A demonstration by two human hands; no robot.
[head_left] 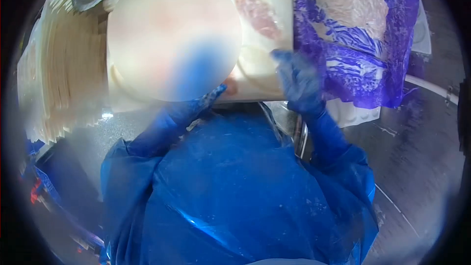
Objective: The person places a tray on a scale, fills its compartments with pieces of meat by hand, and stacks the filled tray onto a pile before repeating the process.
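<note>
My left hand (203,101), in a blue glove, is at the front edge of a white board (267,68). One digit shows, stretched out beside a small pink piece of raw meat (230,87). A round blurred patch hides the rest of its fingers and much of the board. Over the board's right edge is my right hand (299,77), also gloved, with one finger stretched leftward and the others loosely bent. Nothing can be seen in it. A flat, pale pink slice of raw meat (257,15) lies farther back on the board.
At the right, a purple plastic liner (396,64) holds a heap of pale raw meat (346,0). A tall stack of thin cream-coloured sheets (68,68) stands at the left. Behind it is a grey-rimmed oval container (84,2). A metal surface (417,157) lies at the right.
</note>
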